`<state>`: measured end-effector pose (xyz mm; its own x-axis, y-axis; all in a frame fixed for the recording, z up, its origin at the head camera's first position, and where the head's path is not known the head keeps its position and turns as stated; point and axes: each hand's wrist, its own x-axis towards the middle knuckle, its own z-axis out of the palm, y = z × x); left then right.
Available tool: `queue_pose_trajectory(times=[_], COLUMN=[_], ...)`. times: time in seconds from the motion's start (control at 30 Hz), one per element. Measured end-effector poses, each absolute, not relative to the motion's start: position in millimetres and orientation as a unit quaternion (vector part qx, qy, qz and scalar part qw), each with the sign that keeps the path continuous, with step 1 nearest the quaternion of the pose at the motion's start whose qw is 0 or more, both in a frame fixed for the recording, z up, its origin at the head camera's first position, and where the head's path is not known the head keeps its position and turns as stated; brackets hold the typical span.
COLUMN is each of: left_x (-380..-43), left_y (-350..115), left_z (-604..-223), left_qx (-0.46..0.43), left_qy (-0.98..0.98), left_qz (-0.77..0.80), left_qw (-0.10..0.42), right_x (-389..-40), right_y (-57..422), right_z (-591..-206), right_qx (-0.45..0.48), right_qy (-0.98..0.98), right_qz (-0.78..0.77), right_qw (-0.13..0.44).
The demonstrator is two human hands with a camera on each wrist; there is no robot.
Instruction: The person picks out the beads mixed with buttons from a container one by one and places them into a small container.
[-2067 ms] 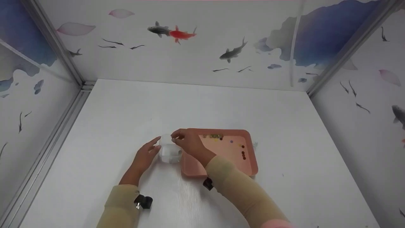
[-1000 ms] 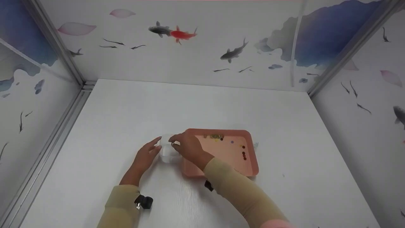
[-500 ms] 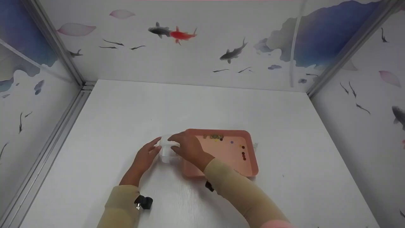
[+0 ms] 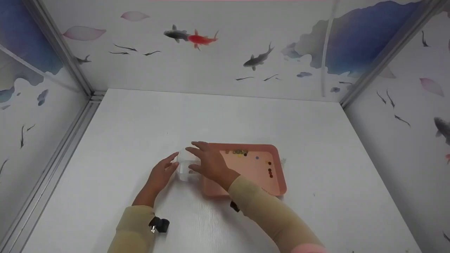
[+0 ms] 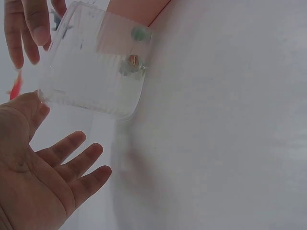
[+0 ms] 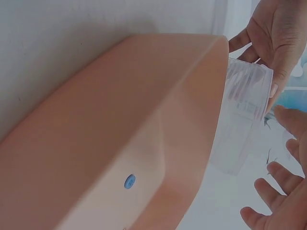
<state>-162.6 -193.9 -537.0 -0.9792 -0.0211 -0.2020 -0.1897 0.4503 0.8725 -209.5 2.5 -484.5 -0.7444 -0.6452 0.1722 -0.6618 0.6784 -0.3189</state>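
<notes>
A clear plastic box [image 4: 183,173] stands on the white table against the left side of a pink tray [image 4: 246,146]. Beside its left wall is my left hand [image 4: 161,175]; the left wrist view shows the thumb touching the rim and the other fingers relaxed, apart from the wall. Over the box's right part hovers my right hand [image 4: 212,162], fingers spread and holding nothing. Low in the box, seen through its wall, are a green marble [image 5: 140,33] and clear marbles [image 5: 134,62], one with an orange swirl.
Several greenish glass marbles [image 4: 240,151] lie along the tray's far side. Dark button-like discs [image 4: 270,170] lie near its right side, and a blue button [image 6: 129,181] lies on its floor. A small clear piece [image 4: 283,161] sits just outside the tray's right edge.
My right fingers, close together above the box earlier, have spread apart. The small thing that seemed to be between them is gone from the fingertips. My left hand and the tray have stayed put.
</notes>
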Motion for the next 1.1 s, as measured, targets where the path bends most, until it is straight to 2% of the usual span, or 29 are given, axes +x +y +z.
queue_pose_trajectory(times=[0.5, 1.1], left_x=[-161.8, -161.8], left_y=[-191.9, -191.6], left_z=[-534.1, -533.8], left_qx=[-0.083, -0.083], left_qy=[0.847, 0.849], left_qz=[0.516, 0.513], left_qw=[0.097, 0.092], right_x=[-213.5, -226.1], right_y=[17.1, 46.0], right_z=[-480.1, -470.2], right_qx=[0.329, 0.29], right_qy=[-0.935, -0.941], right_qz=[0.132, 0.172], right_qw=[0.027, 0.007])
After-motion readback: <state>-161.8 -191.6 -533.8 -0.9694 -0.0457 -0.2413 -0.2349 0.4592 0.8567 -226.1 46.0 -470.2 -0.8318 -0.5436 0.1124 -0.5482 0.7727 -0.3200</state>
